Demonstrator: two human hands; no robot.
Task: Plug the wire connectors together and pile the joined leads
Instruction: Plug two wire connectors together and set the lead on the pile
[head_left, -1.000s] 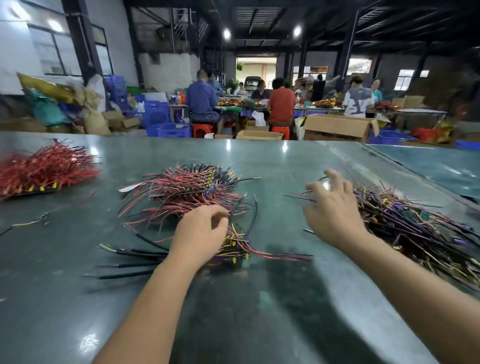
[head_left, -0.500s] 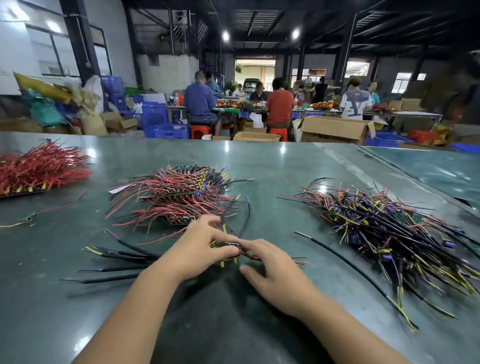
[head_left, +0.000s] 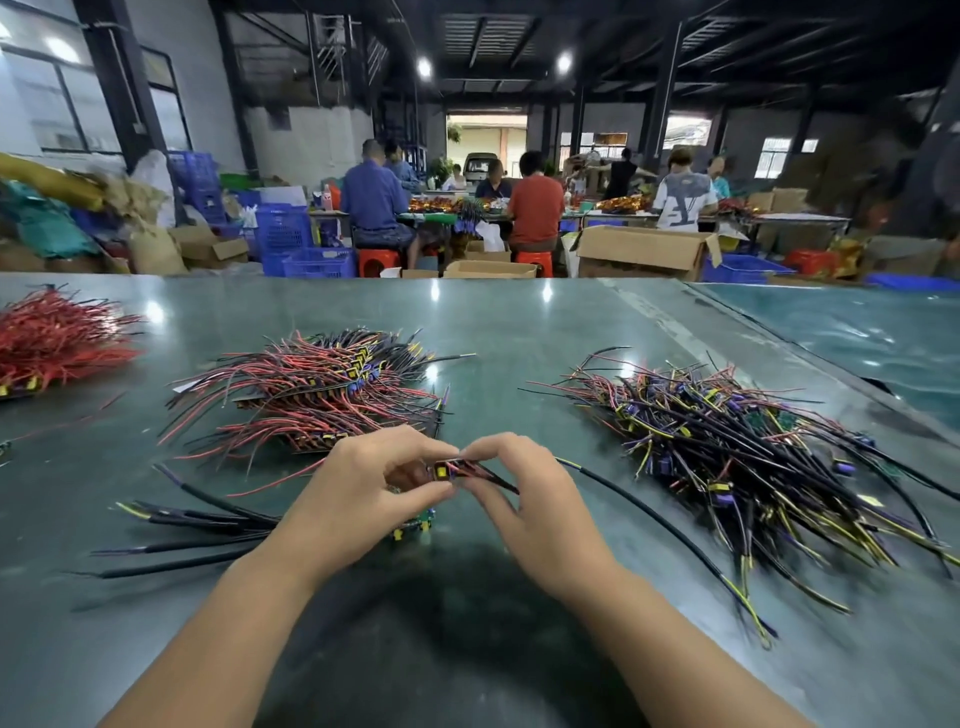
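Observation:
My left hand (head_left: 358, 493) and my right hand (head_left: 535, 499) meet over the green table (head_left: 467, 649), fingertips together. Between them sits a small black and yellow connector (head_left: 442, 472); my left thumb and fingers pinch it. My right hand pinches the red and black wires (head_left: 488, 475) that run out of it. A long black lead (head_left: 670, 530) trails from my right hand to the right. Behind my hands lies a pile of red and black leads (head_left: 306, 395). A tangled heap of black, yellow and purple leads (head_left: 737, 457) lies on the right. Several black leads (head_left: 197, 525) fan out left of my left hand.
A heap of red wires (head_left: 52, 338) sits at the table's far left. Past the far edge stand cardboard boxes (head_left: 644, 254) and blue crates (head_left: 296, 244), and several people sit working at other tables. A second table surface (head_left: 857, 332) adjoins on the right.
My right hand left the right-hand heap with a black lead and came to the middle. Both hands lifted slightly and now hold the connector between their fingertips.

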